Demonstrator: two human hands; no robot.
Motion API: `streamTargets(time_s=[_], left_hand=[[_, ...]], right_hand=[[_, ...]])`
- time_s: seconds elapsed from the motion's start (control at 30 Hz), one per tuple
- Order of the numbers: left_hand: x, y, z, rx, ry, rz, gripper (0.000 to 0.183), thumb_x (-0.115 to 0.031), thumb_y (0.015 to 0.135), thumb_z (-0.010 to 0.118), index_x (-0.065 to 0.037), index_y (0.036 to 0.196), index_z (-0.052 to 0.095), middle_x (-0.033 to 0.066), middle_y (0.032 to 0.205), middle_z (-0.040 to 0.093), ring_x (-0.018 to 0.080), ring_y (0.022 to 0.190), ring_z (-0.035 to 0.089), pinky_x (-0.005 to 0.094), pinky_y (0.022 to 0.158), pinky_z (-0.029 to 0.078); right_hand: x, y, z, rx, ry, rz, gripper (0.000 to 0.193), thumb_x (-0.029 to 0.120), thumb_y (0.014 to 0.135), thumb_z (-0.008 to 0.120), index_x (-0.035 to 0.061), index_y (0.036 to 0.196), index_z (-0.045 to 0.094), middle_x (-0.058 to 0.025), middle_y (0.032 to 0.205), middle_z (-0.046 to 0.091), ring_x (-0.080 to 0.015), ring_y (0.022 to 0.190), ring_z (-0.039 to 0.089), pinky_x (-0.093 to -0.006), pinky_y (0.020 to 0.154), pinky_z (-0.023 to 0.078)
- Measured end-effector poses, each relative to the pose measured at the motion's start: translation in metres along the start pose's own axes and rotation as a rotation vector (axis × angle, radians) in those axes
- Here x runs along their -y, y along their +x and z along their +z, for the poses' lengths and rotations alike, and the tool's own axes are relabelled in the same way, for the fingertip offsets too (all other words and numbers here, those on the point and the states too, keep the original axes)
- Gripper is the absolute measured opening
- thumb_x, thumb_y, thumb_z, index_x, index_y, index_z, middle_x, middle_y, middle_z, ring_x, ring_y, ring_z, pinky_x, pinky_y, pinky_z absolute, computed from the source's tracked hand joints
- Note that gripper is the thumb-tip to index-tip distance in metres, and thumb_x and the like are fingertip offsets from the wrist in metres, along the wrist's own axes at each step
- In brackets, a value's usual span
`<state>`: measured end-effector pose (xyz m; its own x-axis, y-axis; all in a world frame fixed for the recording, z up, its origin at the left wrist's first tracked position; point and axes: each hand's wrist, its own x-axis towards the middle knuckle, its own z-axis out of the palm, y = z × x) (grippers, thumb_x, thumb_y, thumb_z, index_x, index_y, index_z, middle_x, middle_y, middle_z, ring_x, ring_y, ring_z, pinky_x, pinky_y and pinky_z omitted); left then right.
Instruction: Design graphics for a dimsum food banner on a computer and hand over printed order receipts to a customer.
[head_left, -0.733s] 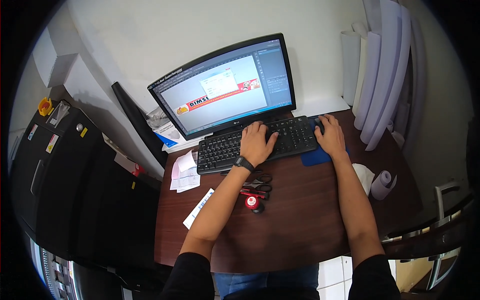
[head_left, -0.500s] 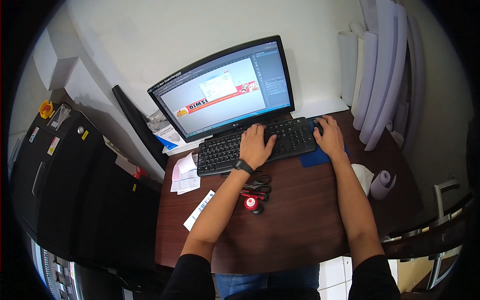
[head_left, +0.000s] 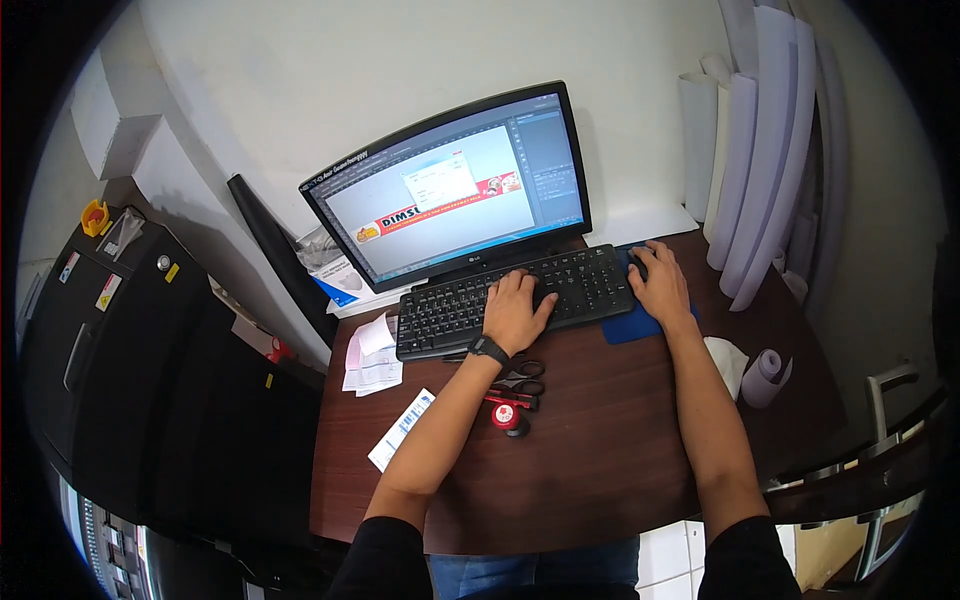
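My left hand (head_left: 515, 312) rests on the black keyboard (head_left: 440, 318), right of its middle, fingers spread over the keys and thumb stretched to the right. A black watch is strapped round that wrist. To the right, my right hand (head_left: 661, 287) lies over a dark computer mouse (head_left: 637, 262), mostly hidden under the palm and fingers, on a blue mouse pad (head_left: 632, 329). Behind the keyboard stands a monitor (head_left: 445, 190). Its screen shows a red and white banner design with a small pale dialog box over it.
Scissors (head_left: 522, 378), a red-topped round stamp (head_left: 507, 418) and paper slips (head_left: 373, 360) lie on the brown desk (head_left: 580, 470). A small paper roll (head_left: 763, 378) sits at the right. Tall white rolls (head_left: 770, 150) lean against the wall; a black machine (head_left: 130, 370) stands left.
The whole view has shifted slightly. My left hand has drawn back a little toward me over the keys. My right hand stays on the mouse.
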<state>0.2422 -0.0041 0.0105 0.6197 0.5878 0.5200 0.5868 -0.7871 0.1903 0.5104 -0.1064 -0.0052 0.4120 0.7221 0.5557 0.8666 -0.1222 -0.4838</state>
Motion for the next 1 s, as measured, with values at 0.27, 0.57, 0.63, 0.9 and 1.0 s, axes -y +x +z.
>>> streamTargets(time_s=[0.27, 0.57, 0.63, 0.9, 1.0], left_hand=[[-0.0011, -0.0018, 0.0003, -0.013, 0.017, 0.008, 0.045, -0.038, 0.097, 0.068, 0.0, 0.12, 0.067, 0.0151, 0.129, 0.061, 0.0339, 0.124, 0.056, 0.044, 0.106, 0.041], [-0.0004, -0.0034, 0.0012, -0.033, 0.012, 0.013, 0.046, -0.038, 0.096, 0.068, 0.0, 0.121, 0.067, 0.0146, 0.128, 0.061, 0.0341, 0.123, 0.056, 0.0443, 0.106, 0.042], [0.0001, -0.0024, 0.001, -0.024, 0.015, 0.005, 0.046, -0.038, 0.096, 0.068, 0.0, 0.121, 0.067, 0.0145, 0.128, 0.061, 0.0341, 0.123, 0.056, 0.0443, 0.106, 0.042], [-0.0012, 0.0034, 0.001, -0.039, 0.006, -0.014, 0.045, -0.04, 0.097, 0.066, -0.001, 0.12, 0.067, 0.0145, 0.128, 0.061, 0.0336, 0.124, 0.056, 0.0448, 0.107, 0.041], [0.0043, 0.003, 0.004, 0.011, 0.084, 0.003, 0.045, -0.041, 0.097, 0.066, -0.001, 0.118, 0.066, 0.016, 0.131, 0.06, 0.0348, 0.127, 0.054, 0.0471, 0.11, 0.039]], right_hand=[[-0.002, 0.0001, 0.0003, 0.0, 0.001, 0.004, 0.037, 0.025, 0.094, 0.066, 0.0073, 0.126, 0.071, -0.0149, 0.14, 0.059, -0.0352, 0.13, 0.056, -0.0478, 0.107, 0.048], [-0.0034, 0.0, 0.0023, 0.011, -0.024, 0.002, 0.038, 0.025, 0.094, 0.066, 0.0071, 0.127, 0.071, -0.0156, 0.141, 0.058, -0.0353, 0.131, 0.054, -0.0476, 0.108, 0.048], [-0.0036, 0.0003, 0.002, 0.011, -0.017, -0.001, 0.038, 0.025, 0.094, 0.066, 0.0072, 0.128, 0.07, -0.0155, 0.141, 0.058, -0.0353, 0.131, 0.054, -0.0477, 0.109, 0.048], [-0.0052, 0.0004, 0.0036, 0.001, -0.008, -0.016, 0.041, 0.025, 0.093, 0.067, 0.0073, 0.13, 0.069, -0.0149, 0.141, 0.058, -0.0352, 0.131, 0.054, -0.0485, 0.108, 0.048], [-0.0021, 0.0004, 0.0036, -0.004, -0.007, -0.004, 0.041, 0.025, 0.092, 0.068, 0.0072, 0.129, 0.069, -0.0151, 0.14, 0.058, -0.0352, 0.13, 0.055, -0.0484, 0.108, 0.048]])
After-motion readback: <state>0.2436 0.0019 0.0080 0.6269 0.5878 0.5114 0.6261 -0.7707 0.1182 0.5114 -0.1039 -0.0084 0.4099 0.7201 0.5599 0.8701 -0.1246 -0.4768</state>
